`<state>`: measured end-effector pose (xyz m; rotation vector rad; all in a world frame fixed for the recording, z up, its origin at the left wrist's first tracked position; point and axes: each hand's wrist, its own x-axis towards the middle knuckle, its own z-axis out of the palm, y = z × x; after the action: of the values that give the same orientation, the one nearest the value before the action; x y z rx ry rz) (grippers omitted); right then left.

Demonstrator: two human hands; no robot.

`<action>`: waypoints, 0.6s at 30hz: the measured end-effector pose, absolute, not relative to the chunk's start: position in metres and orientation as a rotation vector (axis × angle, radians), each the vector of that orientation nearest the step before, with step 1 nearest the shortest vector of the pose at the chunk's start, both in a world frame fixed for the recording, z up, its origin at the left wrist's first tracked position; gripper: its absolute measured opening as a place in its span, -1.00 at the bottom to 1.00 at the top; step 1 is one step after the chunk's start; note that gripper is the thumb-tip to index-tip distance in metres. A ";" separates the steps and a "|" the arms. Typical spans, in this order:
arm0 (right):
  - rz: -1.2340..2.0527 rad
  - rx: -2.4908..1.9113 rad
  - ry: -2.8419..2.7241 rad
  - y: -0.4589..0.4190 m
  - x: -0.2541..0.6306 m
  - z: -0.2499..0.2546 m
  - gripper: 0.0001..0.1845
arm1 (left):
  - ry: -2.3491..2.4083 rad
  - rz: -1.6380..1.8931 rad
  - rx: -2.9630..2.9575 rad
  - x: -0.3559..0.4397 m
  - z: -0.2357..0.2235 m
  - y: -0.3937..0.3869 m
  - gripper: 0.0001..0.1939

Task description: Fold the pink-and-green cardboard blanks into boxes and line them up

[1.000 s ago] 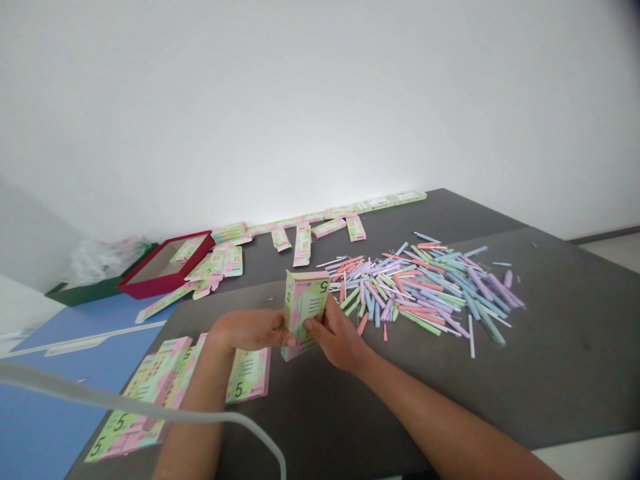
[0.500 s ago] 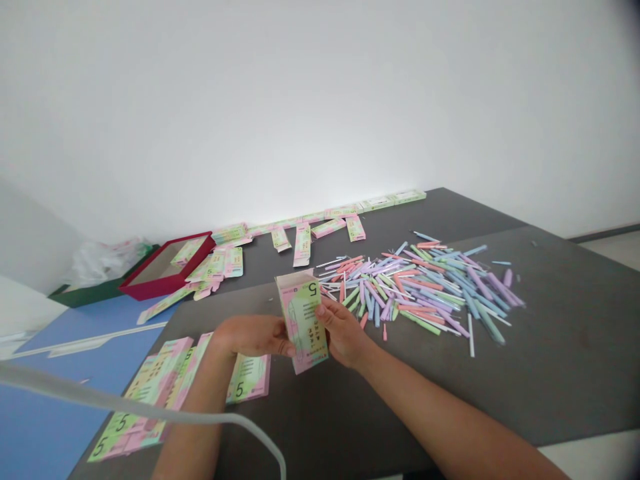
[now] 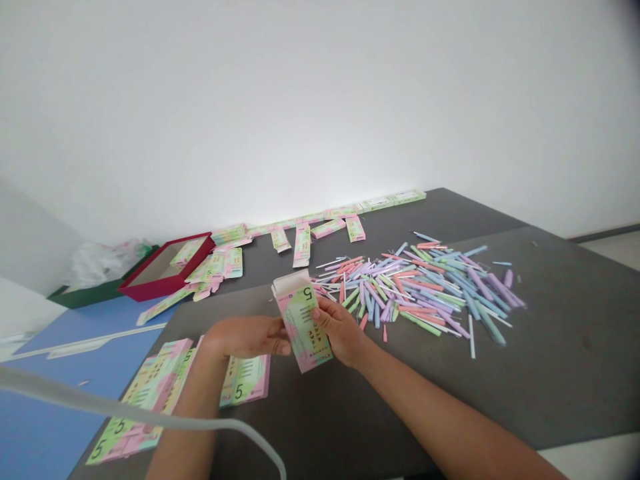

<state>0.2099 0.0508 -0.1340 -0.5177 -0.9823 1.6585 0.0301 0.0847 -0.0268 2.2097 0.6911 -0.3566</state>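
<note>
A pink-and-green carton (image 3: 304,327) printed with a 5 is held up in front of me, with its pale top flap raised. My right hand (image 3: 340,330) grips its right side, thumb on the printed face and the other fingers behind. On the left edge, my left hand (image 3: 257,335) has its thumb tip close to the side and its fingers partly hidden behind the carton. Below the left wrist lies another flat carton (image 3: 253,380). More cartons (image 3: 145,393) lie overlapping at the table's left edge, partly covered by my left forearm.
A big pile of pastel pens (image 3: 410,283) spreads over the dark table (image 3: 560,333). Behind it, cartons (image 3: 303,245) lie along the wall. A red box lid (image 3: 145,290) and a green tray (image 3: 83,297) with clear plastic stand left. A white cable (image 3: 200,423) crosses the lower left.
The carton has tilted, its top leaning further left and its lower end shifting right. My left thumb has slid off the printed face to the edge; the left forearm has moved slightly left.
</note>
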 end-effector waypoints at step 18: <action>1.587 -0.628 -1.131 0.056 0.213 -0.142 -0.55 | 1.178 -0.338 2.284 -0.014 0.010 0.049 -0.04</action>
<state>0.2127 0.0561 -0.1419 -0.6278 -1.1314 1.5870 -0.0141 0.0494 0.0103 2.2840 1.1784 -0.3382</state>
